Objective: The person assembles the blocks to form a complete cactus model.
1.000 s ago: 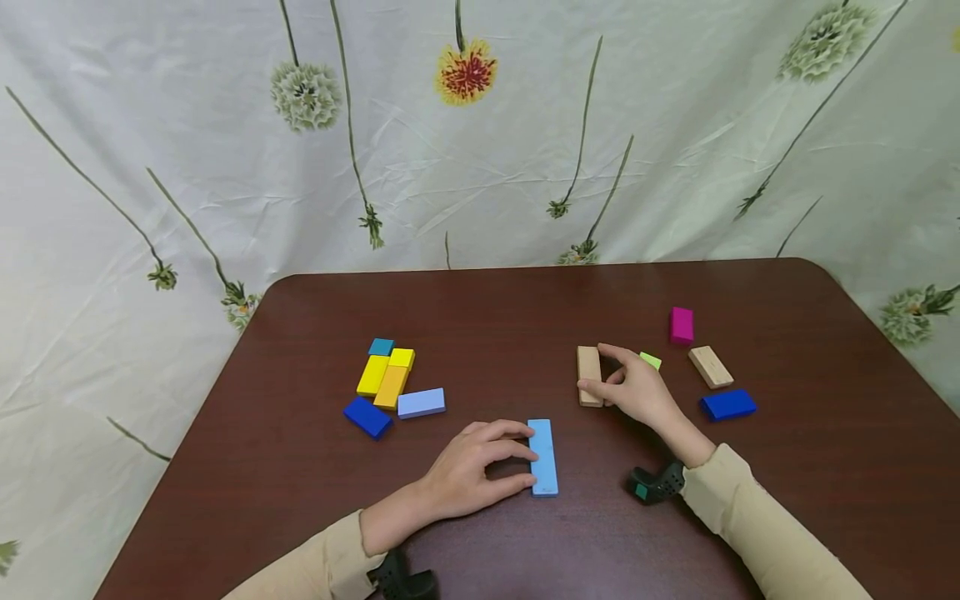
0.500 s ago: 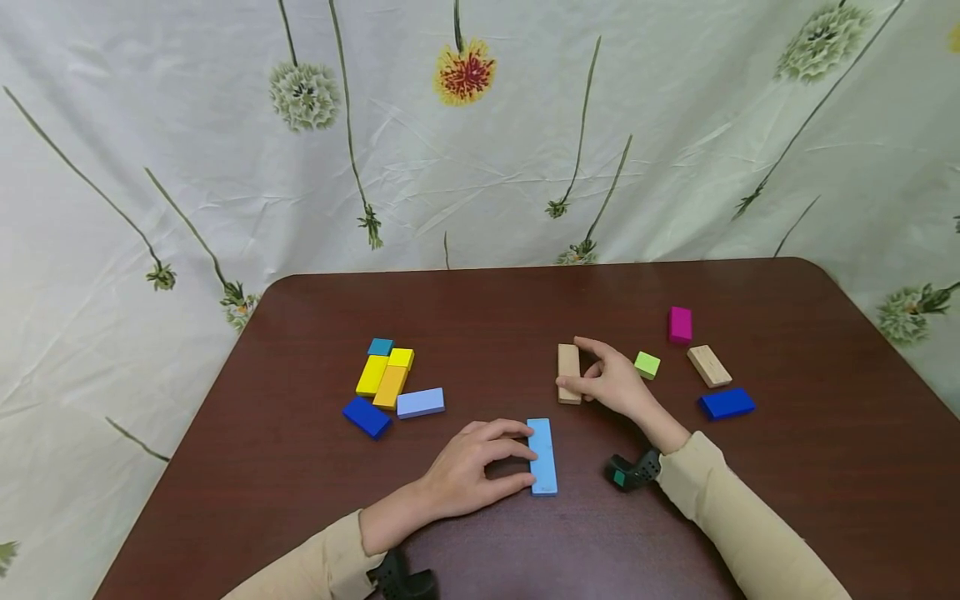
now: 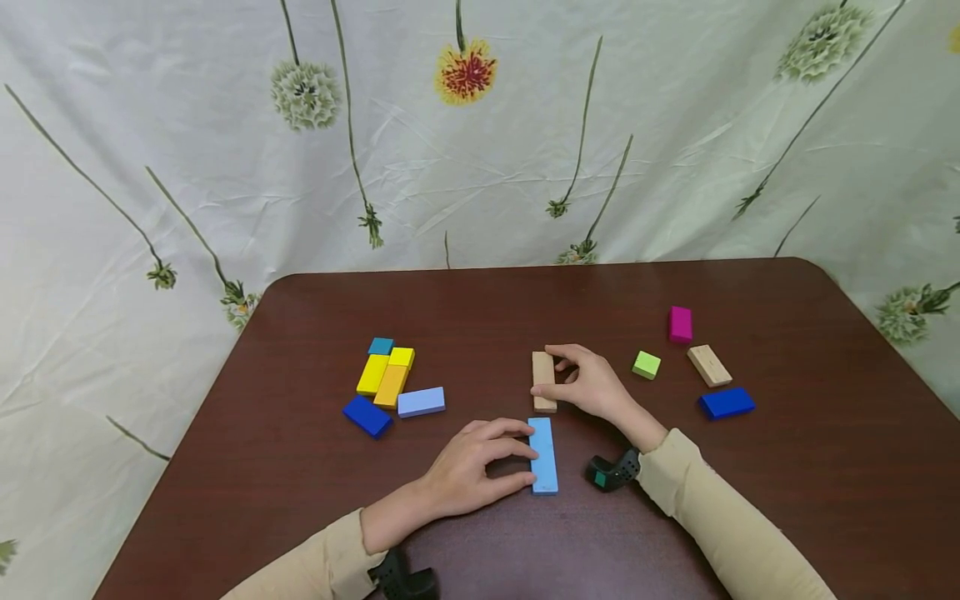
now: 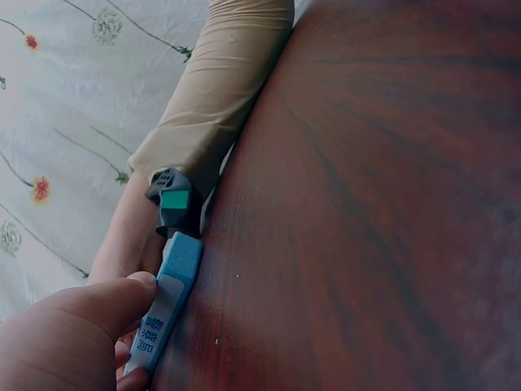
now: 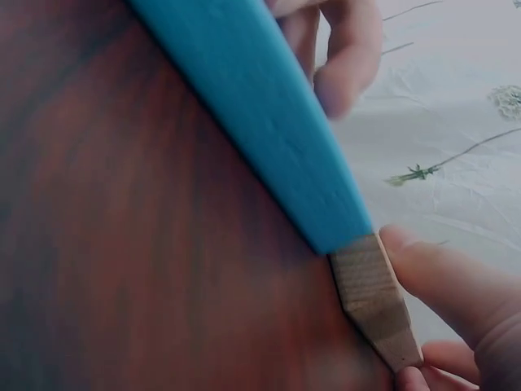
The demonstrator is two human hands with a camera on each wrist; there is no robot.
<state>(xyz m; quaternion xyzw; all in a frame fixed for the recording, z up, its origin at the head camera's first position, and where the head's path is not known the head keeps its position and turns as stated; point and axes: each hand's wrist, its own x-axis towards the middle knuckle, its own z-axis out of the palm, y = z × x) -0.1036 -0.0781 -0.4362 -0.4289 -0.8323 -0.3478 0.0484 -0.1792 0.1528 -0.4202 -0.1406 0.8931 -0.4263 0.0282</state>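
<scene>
In the head view my left hand [image 3: 472, 471] rests on the table, fingers spread and gently bent. Its fingertips touch the left long side of a light blue block [image 3: 545, 457], which has printed characters on its side [image 4: 159, 318]. My right hand [image 3: 592, 387] grips a plain wooden block [image 3: 544, 400] between thumb and fingers, just beyond the far end of the light blue block. From the right wrist view, the wooden block [image 5: 366, 281] lines up closely behind the blue one [image 5: 260, 122], with my right thumb [image 5: 440, 273] against it.
Left on the brown table [image 3: 480, 317] lie yellow [image 3: 372, 375], orange [image 3: 391, 387], teal, dark blue [image 3: 367, 417] and periwinkle blocks [image 3: 422, 402]. Rightward are a lime cube [image 3: 646, 365], a magenta block [image 3: 681, 325], another wooden block [image 3: 709, 367] and a blue block [image 3: 727, 403].
My right hand has moved left with the wooden block, bringing it in line behind the light blue block. The lime cube has come into full view. My left hand has stayed in place.
</scene>
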